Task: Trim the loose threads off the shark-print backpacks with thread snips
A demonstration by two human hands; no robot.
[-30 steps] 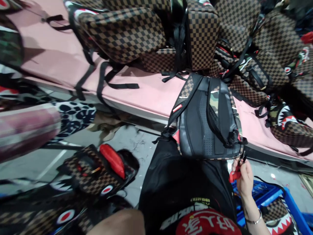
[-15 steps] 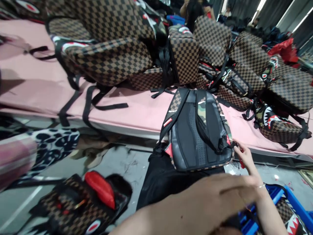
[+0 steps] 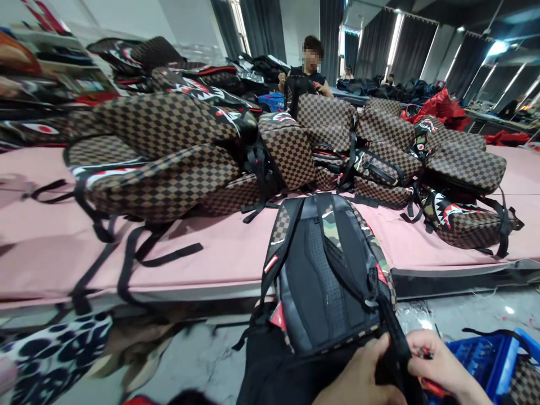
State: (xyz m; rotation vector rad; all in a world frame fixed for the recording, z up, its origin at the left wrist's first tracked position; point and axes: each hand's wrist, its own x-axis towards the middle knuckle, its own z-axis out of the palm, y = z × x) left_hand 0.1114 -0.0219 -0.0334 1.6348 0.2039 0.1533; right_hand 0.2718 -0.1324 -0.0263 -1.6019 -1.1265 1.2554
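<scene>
Backpack (image 3: 327,275) with its black mesh back panel up lies at the near edge of the pink table (image 3: 219,253), its bottom end hanging over toward the person, just ahead of both hands. One black strap (image 3: 394,337) runs down from its lower right corner between the hands: the left hand (image 3: 365,374) is closed around it from the left, while the right hand (image 3: 439,363) pinches it from the right with something red held in its fingers. Checkered bags (image 3: 169,146) are piled further back on the table, and a blue crate (image 3: 485,360) sits just right of the right hand.
</scene>
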